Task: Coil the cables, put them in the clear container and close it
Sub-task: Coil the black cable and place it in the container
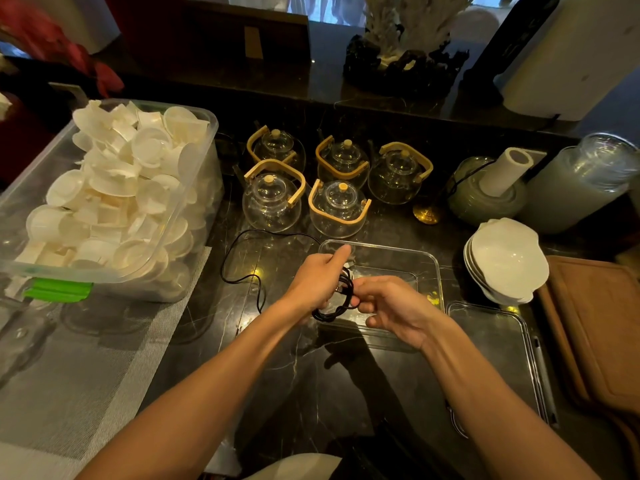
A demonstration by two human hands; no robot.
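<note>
Your left hand (320, 280) grips a coiled bundle of black cable (341, 299), fingers curled round the loops, with the thumb pointing forward. Your right hand (391, 306) meets the same bundle from the other side, pinching it with the fingertips. The bundle hangs above the near left part of the clear container (420, 261), which sits open on the dark marble counter (311, 382).

An uncoiled length of the cable trails left from your left hand — it loops across the counter between the container and the large plastic tub (194, 188). The tub is heaped with white cups and carries a green latch (57, 289) on its near end.

The clear lid (498, 341) lies flat on the counter just beside the container, to its near right — not yet fitted.

Behind the container stand 5 glass teapots (337, 206) with wooden handles. To the right sits a stack of white dishes (505, 261), with a brown board (595, 327) beside it. 2 glass jars (581, 181) and a paper roll (505, 171) stand further back.
</note>
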